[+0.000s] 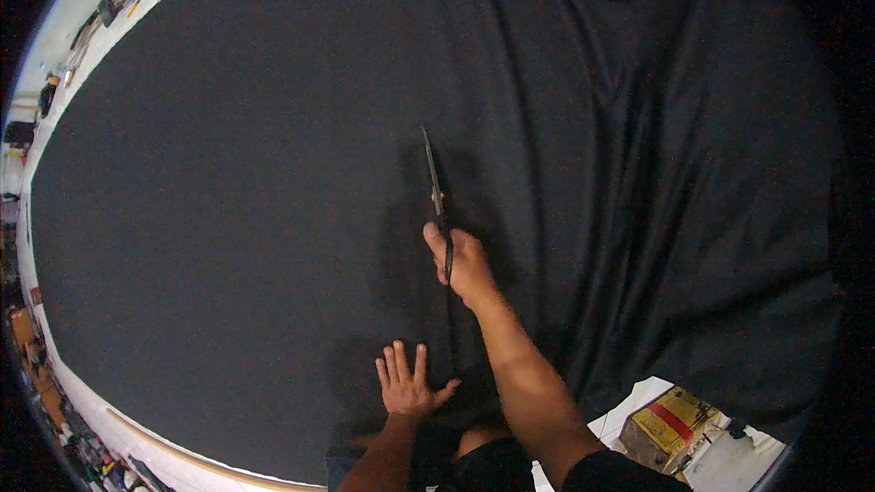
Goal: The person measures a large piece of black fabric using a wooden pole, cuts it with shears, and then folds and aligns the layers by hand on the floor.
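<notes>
A large sheet of black fabric (237,182) lies spread out before me and fills most of the view. My right hand (463,261) is closed around the dark handles of a pair of scissors (434,184). Their blades point away from me over the middle of the cloth and look closed or nearly so. A thin line, perhaps a cut, runs in the fabric from below the handles toward me. To the left of that line and nearer my body, my left hand (407,390) rests flat on the fabric, fingers spread, holding nothing.
Deep folds (620,182) gather in the cloth on the right. At the lower right stands a worn yellow and brown box (673,419) with a red stripe, beside a whitish object (729,463). Assorted small items (55,401) line the left rim beyond the pale border.
</notes>
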The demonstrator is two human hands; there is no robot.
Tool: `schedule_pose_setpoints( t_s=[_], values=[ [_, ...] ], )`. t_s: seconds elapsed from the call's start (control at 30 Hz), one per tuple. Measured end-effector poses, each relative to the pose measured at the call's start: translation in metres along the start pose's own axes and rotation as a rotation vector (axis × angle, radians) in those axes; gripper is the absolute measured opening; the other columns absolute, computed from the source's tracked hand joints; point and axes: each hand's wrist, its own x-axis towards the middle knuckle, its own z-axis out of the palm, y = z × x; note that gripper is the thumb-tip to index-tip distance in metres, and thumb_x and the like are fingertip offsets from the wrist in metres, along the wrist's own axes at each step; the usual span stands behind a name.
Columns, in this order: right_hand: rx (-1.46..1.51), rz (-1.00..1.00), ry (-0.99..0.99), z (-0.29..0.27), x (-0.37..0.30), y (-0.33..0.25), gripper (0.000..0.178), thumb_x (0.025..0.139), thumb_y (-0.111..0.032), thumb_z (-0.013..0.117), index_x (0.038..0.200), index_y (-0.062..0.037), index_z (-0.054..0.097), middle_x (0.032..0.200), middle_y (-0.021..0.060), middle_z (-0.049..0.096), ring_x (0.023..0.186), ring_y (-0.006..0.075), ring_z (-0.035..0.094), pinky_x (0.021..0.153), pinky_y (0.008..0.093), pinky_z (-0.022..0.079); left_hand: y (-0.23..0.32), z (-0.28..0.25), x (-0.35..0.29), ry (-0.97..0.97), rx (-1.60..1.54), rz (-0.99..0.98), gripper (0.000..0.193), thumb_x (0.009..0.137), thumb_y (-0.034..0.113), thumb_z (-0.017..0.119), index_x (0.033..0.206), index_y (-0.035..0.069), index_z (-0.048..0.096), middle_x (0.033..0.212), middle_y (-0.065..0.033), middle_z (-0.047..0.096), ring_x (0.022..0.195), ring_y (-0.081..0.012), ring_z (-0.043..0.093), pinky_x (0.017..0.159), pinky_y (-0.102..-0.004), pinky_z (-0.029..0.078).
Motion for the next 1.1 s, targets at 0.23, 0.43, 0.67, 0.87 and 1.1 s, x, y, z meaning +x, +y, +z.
schedule_pose_setpoints(
  t_s=[0.23, 0.43, 0.67, 0.87, 1.1],
  values=[
    [0.143, 0.174, -0.092, 0.003, 0.048, -0.048, 0.065, 0.086, -0.066, 0.06, 0.059, -0.0082, 0.05, 0.052, 0.0039, 0.048, 0.046, 0.0191, 0.048, 0.047, 0.0337, 0.038, -0.002, -0.013, 0.007, -0.015, 0.042, -0.01, 0.095, 0.069, 0.073, 0.067, 0.138, 0.011, 0.049, 0.144, -0.0314, 0.038, 0.131, -0.049, 0.04, 0.106, -0.0636, 0.031],
    [0.082, 0.003, 0.012, 0.006, 0.054, -0.039, 0.049, 0.089, -0.05, 0.067, 0.066, -0.0118, 0.047, 0.056, -0.0024, 0.044, 0.044, 0.0095, 0.042, 0.041, 0.0266, 0.035, -0.002, -0.02, 0.009, -0.008, 0.045, -0.008, 0.096, 0.069, 0.074, 0.067, 0.138, 0.01, 0.049, 0.144, -0.0309, 0.039, 0.131, -0.0489, 0.041, 0.106, -0.0634, 0.031],
    [0.125, 0.1, -0.113, 0.001, 0.077, -0.084, 0.057, 0.084, -0.065, 0.064, 0.072, -0.0105, 0.051, 0.057, -0.001, 0.045, 0.047, 0.0104, 0.044, 0.045, 0.0277, 0.037, -0.003, -0.02, 0.008, -0.006, 0.06, -0.013, 0.096, 0.067, 0.074, 0.068, 0.138, 0.011, 0.05, 0.144, -0.0305, 0.038, 0.13, -0.0486, 0.042, 0.106, -0.0632, 0.032],
    [0.154, 0.06, 0.003, 0.008, 0.106, -0.089, 0.054, 0.085, -0.058, 0.067, 0.068, -0.0102, 0.051, 0.057, -0.0015, 0.045, 0.046, 0.0103, 0.043, 0.043, 0.027, 0.036, 0.002, -0.019, 0.007, -0.014, 0.045, -0.019, 0.096, 0.067, 0.073, 0.069, 0.139, 0.013, 0.048, 0.145, -0.0304, 0.038, 0.131, -0.0486, 0.041, 0.107, -0.0637, 0.03],
    [0.149, 0.018, 0.005, 0.011, 0.11, -0.089, 0.059, 0.085, -0.06, 0.066, 0.058, -0.0106, 0.048, 0.052, 0.0031, 0.047, 0.041, 0.0168, 0.047, 0.041, 0.0318, 0.037, -0.001, -0.012, 0.005, 0.022, 0.024, -0.021, 0.095, 0.067, 0.073, 0.069, 0.138, 0.013, 0.049, 0.143, -0.0306, 0.041, 0.13, -0.0487, 0.042, 0.107, -0.0641, 0.03]
  ],
)
